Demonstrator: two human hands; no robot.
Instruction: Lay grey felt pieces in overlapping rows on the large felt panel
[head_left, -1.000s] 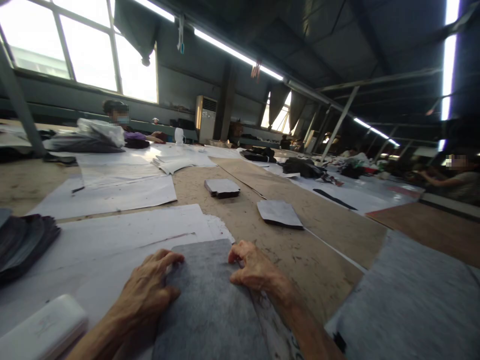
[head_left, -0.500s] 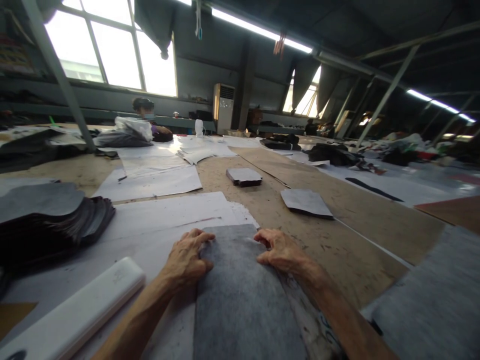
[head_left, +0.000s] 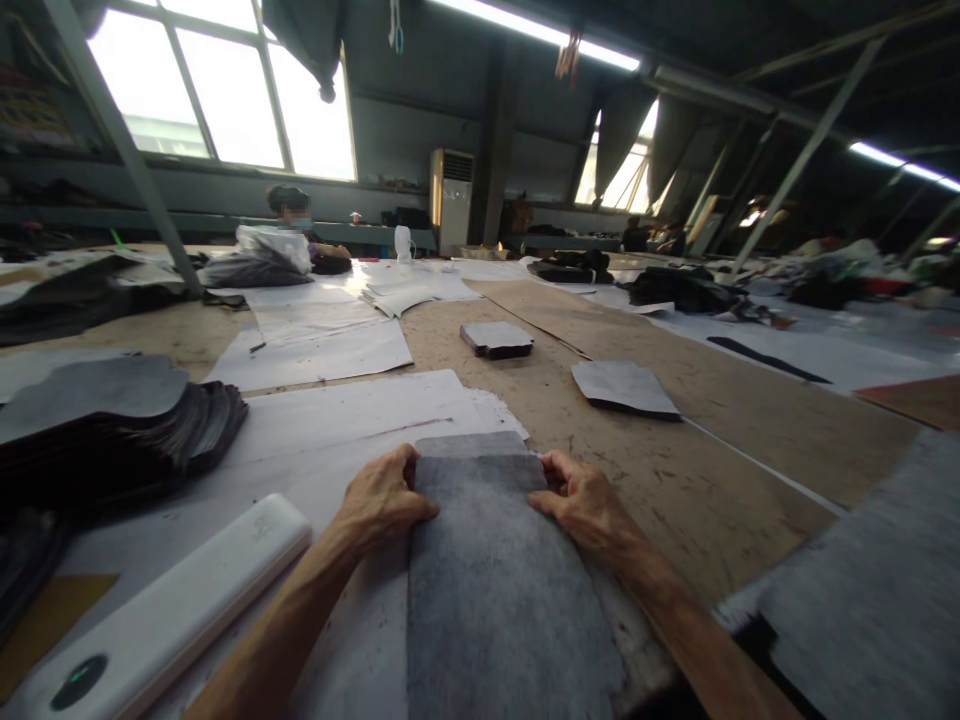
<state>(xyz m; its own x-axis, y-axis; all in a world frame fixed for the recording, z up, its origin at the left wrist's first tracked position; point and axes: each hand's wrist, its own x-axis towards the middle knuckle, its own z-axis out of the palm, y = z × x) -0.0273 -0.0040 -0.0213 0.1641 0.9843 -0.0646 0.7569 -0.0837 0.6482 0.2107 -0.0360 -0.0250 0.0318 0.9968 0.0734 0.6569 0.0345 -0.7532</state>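
Note:
A long grey fabric piece [head_left: 502,590] lies in front of me, its far edge stretched between my hands. My left hand [head_left: 382,495] pinches its far left corner, thumb on top and fingers curled at the side. On the opposite corner, my right hand [head_left: 589,500] grips in the same way, fingers bent around the edge. Just beyond that edge shows a strip of a second grey piece [head_left: 472,443] underneath. White paper [head_left: 360,410] spreads below and to the left.
A white device with a round green display [head_left: 165,610] lies left of my forearm. Behind it rises a tall stack of dark cut pieces [head_left: 112,400]. Two small stacks [head_left: 496,340] [head_left: 626,390] sit ahead on brown board. A person [head_left: 300,220] is across the table.
My fingers have closed on the fabric's far corners. The top piece's far edge now stands apart from the piece beneath, which shows as a strip beyond it. The view has shifted slightly.

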